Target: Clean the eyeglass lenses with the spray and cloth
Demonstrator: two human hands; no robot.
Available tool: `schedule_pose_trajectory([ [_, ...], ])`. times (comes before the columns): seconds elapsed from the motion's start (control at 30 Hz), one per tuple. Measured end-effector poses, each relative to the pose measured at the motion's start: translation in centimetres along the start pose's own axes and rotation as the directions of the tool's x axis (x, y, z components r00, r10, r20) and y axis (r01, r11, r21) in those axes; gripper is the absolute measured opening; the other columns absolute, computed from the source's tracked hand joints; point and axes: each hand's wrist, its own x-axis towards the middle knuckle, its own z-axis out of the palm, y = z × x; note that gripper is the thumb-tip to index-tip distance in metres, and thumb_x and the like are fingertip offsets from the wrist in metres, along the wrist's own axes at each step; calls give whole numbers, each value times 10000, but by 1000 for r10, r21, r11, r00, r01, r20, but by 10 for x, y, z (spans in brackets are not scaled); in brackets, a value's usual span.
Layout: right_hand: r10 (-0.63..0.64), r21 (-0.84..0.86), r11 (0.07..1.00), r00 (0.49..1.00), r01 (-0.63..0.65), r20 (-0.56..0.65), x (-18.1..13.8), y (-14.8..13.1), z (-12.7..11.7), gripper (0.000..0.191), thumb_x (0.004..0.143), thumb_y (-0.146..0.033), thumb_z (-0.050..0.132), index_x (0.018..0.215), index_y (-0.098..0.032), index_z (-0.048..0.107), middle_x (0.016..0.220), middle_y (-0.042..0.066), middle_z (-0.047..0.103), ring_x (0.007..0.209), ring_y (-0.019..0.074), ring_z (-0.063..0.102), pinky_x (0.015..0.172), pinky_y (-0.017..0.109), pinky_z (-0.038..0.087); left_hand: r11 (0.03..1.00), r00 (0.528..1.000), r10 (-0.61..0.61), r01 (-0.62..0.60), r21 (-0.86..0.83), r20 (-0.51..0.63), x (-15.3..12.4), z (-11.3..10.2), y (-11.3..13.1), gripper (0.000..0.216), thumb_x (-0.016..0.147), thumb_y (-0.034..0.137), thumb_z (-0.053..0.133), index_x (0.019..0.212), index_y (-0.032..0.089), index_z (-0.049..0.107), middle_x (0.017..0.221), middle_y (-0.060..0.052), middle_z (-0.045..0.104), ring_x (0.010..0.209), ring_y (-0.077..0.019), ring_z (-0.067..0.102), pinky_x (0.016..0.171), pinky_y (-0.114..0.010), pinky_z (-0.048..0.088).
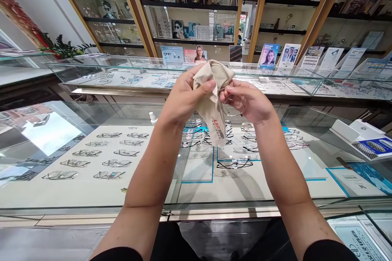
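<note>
Above the glass counter, my left hand (190,94) is closed around a cream cleaning cloth (218,120) with red and dark printing on its hanging end. The cloth is folded over part of a pair of eyeglasses (237,113), so most of the lenses are hidden. My right hand (251,100) pinches the eyeglasses near the frame, close beside the cloth. A thin curved part of the glasses shows below my right fingers. Both hands are raised at about the same height and nearly touch.
Beneath my hands is a glass display counter (147,204) with rows of eyeglasses inside. A white spray bottle (152,118) stands behind my left forearm. A white and blue box (364,138) sits at the right. Farther back are another glass case (128,65) and shelves (190,6).
</note>
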Motion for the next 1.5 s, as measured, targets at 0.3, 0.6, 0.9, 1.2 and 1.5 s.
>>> schedule_pose_trajectory([
  [0.3,27,14,999,997,-29,76,2,12,7,334,763,-479,936,874,-210,770,866,33,769,872,179,702,849,315,584,988,976,144,-134,75,-165,1,21,-16,453,827,603,921,839,228,667,663,12,603,541,-108,573,488,-237,444],
  [0.6,-24,0,1000,998,24,-57,0,2,1,324,812,-473,892,816,-242,665,896,23,742,914,176,692,825,306,577,977,950,205,-183,113,-237,8,4,-20,417,926,667,789,897,260,703,722,-36,662,651,-163,599,558,-303,459],
  [0.9,-91,-36,996,984,86,-150,-4,-5,-9,311,866,-506,830,829,-254,651,941,35,724,967,201,699,802,327,574,990,954,136,-121,73,-266,7,-10,-10,504,904,736,785,902,246,669,685,8,508,598,-134,528,520,-287,411],
  [1.2,-114,-74,991,992,110,-48,-10,-15,-13,277,883,-448,827,785,-240,672,817,25,690,879,195,687,848,344,591,937,954,272,-232,263,-126,0,-14,9,483,980,648,707,683,274,642,558,-20,435,521,-163,404,490,-370,274],
  [1.5,-29,-168,985,998,39,64,-18,-25,-15,284,874,-431,831,765,-221,674,755,22,683,773,187,675,792,340,561,519,911,334,-391,760,241,-20,-9,37,743,809,608,921,1438,315,655,1036,-35,726,866,-222,656,797,-377,558],
])
